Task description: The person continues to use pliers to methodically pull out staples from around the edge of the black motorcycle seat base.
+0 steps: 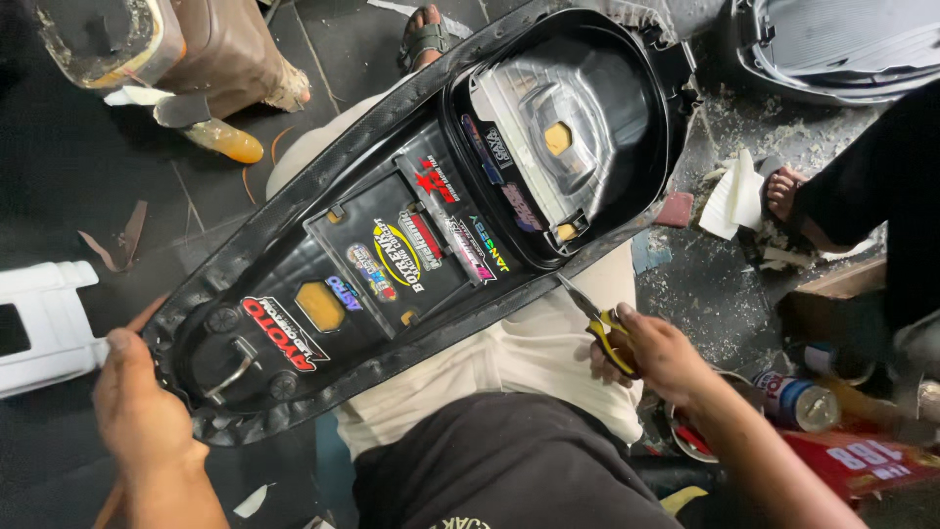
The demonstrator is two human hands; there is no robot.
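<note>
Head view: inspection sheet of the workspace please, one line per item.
Surface: dark tiled floor, dusty with scraps on the right.
Job's things: black seat base, underside up, rests across the person's lap; stickers on its inner panel. Yellow-handled pliers point at its lower edge.
Clutter: paper scrap, can, white plastic part, small bowl partly hidden.
Grippers: left hand grips the seat's narrow end; right hand holds the pliers.
Cables: nothing seen.
Surroundings: sandalled foot at top, another person's foot at right, grey moulded panel at top right.
</note>
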